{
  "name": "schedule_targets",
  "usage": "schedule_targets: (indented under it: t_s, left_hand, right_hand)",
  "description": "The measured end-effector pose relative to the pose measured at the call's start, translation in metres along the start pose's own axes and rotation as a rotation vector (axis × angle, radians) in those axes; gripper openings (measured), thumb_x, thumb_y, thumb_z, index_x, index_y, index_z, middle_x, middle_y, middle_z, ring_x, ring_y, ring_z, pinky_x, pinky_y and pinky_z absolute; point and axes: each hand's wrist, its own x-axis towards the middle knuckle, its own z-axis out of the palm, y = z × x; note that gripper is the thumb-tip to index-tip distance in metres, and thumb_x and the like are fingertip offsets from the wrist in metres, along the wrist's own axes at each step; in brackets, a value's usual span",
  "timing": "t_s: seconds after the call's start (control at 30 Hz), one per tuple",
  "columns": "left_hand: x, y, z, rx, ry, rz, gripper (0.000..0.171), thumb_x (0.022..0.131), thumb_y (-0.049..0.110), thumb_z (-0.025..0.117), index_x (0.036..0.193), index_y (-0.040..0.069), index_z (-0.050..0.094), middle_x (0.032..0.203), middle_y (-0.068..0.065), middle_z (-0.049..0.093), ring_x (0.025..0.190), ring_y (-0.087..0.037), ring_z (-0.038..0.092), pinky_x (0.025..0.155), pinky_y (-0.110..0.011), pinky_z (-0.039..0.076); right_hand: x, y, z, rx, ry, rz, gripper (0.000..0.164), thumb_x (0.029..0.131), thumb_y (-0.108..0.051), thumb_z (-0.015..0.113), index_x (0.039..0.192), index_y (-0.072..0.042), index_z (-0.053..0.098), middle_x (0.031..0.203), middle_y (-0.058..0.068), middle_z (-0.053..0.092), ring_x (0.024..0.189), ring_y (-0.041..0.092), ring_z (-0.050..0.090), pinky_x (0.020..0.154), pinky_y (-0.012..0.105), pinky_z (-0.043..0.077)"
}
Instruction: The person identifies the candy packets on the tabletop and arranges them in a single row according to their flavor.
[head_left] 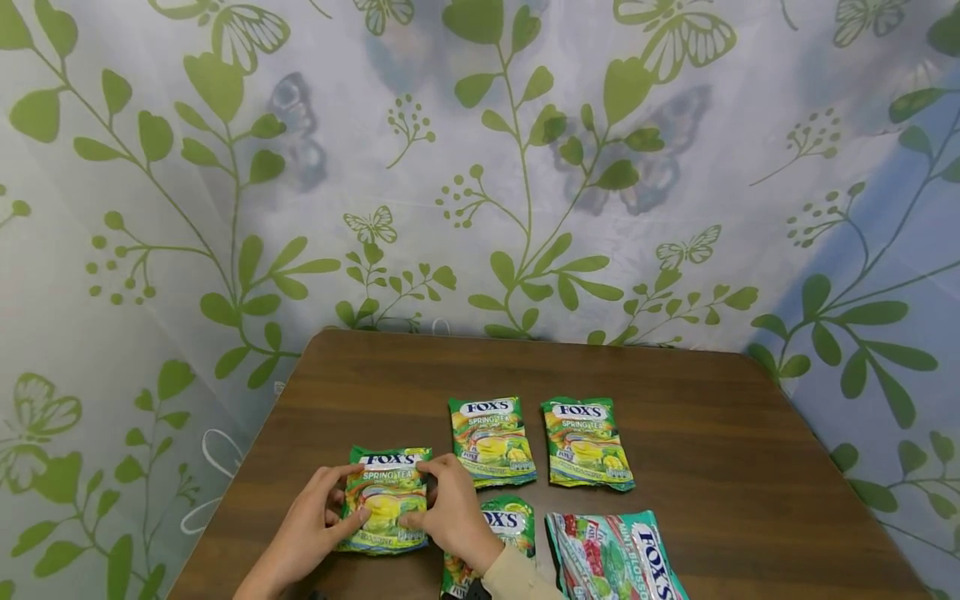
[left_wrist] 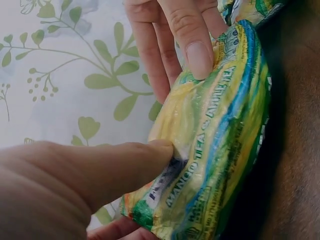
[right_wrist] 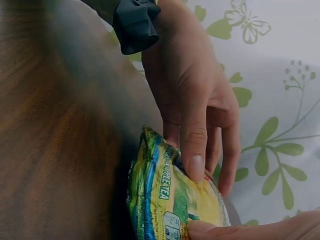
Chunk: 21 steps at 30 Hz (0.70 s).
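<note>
A green and yellow Fox's Spring Tea candy bag (head_left: 386, 500) is between both hands at the table's left side, its printed front facing up. The left hand (head_left: 315, 517) grips its left side, thumb on the front. On the right side, the right hand (head_left: 453, 508) holds it the same way. The left wrist view shows the bag's lower edge (left_wrist: 215, 135) with the text "Mango Tea & Apple Tea". In the right wrist view, that bag (right_wrist: 170, 195) has a dark shadow beside it; whether it touches the table is unclear.
Two more Spring Tea bags (head_left: 491, 442) lie side by side farther back. Another green bag (head_left: 513, 517) is partly covered by the right hand and forearm. A teal and red Fox's bag (head_left: 611, 554) lies sideways at the front right. Behind the brown table (head_left: 712, 433) hangs a leaf-patterned curtain (head_left: 420, 183).
</note>
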Motion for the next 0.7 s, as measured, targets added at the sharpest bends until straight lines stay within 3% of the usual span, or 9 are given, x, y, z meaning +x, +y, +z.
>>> schedule_targets:
  t_s: [0.17,0.37,0.7]
  left_hand:
    - [0.002,0.002,-0.005,0.014,0.032,0.041,0.06,0.097,0.018,0.088,0.15,0.009,0.061,0.119,-0.007,0.055,0.096,-0.021,0.051,0.069,-0.028,0.054]
    - [0.009,0.007,-0.018,0.066,0.072,0.138,0.059,0.098,0.019,0.086,0.151,0.008,0.061,0.125,-0.008,0.057,0.1,-0.022,0.054,0.072,-0.029,0.057]
    - [0.035,0.005,-0.04,0.171,0.124,0.24,0.058,0.099,0.014,0.085,0.15,0.003,0.061,0.122,-0.012,0.057,0.1,-0.023,0.057,0.074,-0.032,0.058]
  right_hand:
    - [0.004,-0.005,0.0,0.012,0.01,-0.007,0.068,0.083,-0.008,0.098,0.142,0.004,0.067,0.125,0.009,0.058,0.075,0.012,0.052,0.063,0.03,0.049]
    - [0.016,-0.011,0.0,0.002,0.039,-0.049,0.067,0.083,-0.009,0.099,0.142,0.003,0.068,0.128,0.012,0.059,0.079,0.016,0.059,0.065,0.03,0.053]
    - [0.045,-0.014,0.004,-0.012,0.06,-0.101,0.069,0.087,-0.013,0.097,0.147,0.0,0.066,0.136,0.012,0.058,0.092,0.023,0.065,0.072,0.028,0.056]
